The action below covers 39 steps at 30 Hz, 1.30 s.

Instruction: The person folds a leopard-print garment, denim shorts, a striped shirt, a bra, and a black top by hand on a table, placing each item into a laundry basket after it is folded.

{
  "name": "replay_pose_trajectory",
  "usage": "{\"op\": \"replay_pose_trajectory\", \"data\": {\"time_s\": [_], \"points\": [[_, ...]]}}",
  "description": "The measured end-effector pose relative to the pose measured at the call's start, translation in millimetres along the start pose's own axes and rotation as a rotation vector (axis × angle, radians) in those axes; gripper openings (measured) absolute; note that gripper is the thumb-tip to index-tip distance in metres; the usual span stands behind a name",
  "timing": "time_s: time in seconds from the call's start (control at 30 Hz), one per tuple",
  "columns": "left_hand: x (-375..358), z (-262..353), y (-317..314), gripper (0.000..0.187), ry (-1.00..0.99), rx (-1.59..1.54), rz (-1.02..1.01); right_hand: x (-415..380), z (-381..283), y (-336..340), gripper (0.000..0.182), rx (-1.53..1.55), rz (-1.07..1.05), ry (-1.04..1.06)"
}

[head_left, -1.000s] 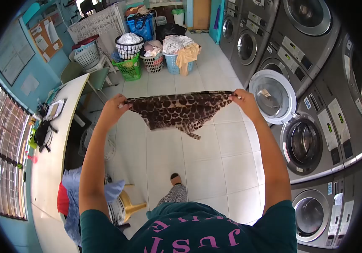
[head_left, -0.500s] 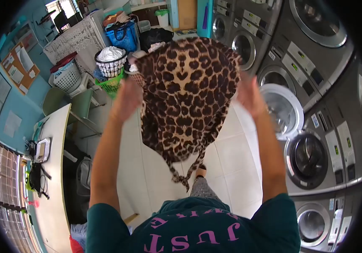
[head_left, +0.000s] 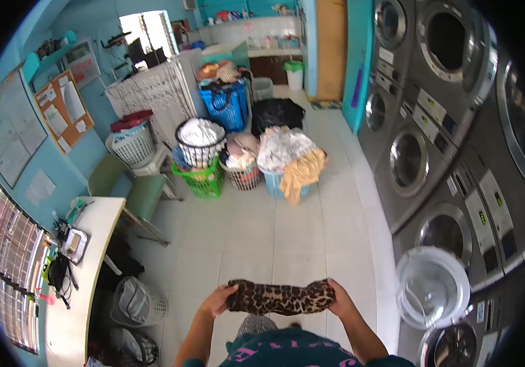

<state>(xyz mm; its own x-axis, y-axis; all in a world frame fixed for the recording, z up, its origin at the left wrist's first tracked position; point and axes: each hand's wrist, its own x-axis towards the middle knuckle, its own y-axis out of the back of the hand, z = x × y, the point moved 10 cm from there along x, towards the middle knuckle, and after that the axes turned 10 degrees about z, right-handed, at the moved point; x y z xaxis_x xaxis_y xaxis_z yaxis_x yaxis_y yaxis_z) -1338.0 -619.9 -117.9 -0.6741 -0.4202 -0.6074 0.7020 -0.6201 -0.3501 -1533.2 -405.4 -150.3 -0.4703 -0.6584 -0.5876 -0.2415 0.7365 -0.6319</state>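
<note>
A brown and black leopard-print garment (head_left: 279,298) is stretched sideways between my hands in front of my waist, bunched into a narrow band. Its left end is gripped by my left hand (head_left: 216,300), fingers closed on the cloth. My right hand (head_left: 341,298) pinches the opposite end. The ties seen on the garment earlier are hidden now. To the right of my right hand, the round glass door (head_left: 433,287) of a front-loading machine (head_left: 449,350) stands open.
Stacked grey machines (head_left: 406,162) line the right side. Ahead on the tiled floor are a green basket (head_left: 204,182), a black-and-white basket (head_left: 198,153) and a light-blue basket (head_left: 275,185), all with laundry. A white table (head_left: 88,269) and a green chair (head_left: 146,199) stand at left.
The garment has come down from chest height in front of the camera to my waist, and from spread wide to a narrow band. My head view has tilted up, showing more of the room.
</note>
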Motion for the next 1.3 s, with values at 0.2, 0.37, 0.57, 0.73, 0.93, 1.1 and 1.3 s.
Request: {"op": "replay_pose_trajectory", "data": {"time_s": [0.2,0.37,0.57,0.73,0.93,1.1,1.3], "points": [[67.8,69.2,36.3,0.029,-0.119,0.223,0.273,100.1,-109.0,-50.4,0.024,-0.254,0.062,0.403],[128.7,167.5,53.7,0.035,-0.37,0.234,0.449,167.4,-178.8,-111.1,0.021,-0.267,-0.005,0.523],[208.1,292.0,45.2,0.022,-0.502,0.288,0.345,214.0,-246.0,-196.1,0.028,-0.607,-0.128,0.53],[257.5,352.5,10.8,0.039,-0.681,0.572,0.222,256.1,-307.0,-237.6,0.035,-1.288,-0.064,1.06],[274.9,414.7,-27.2,0.03,-0.961,0.997,0.634,330.9,-397.0,-289.1,0.022,-1.362,-0.026,1.211],[267.1,472.2,-20.7,0.02,-1.221,0.616,0.819,382.0,-447.6,-354.0,0.025,-0.746,-0.28,1.157],[282.7,525.0,3.1,0.018,-1.188,-0.072,0.815,455.0,-444.2,-433.8,0.013,-0.093,-0.225,0.955]]}}
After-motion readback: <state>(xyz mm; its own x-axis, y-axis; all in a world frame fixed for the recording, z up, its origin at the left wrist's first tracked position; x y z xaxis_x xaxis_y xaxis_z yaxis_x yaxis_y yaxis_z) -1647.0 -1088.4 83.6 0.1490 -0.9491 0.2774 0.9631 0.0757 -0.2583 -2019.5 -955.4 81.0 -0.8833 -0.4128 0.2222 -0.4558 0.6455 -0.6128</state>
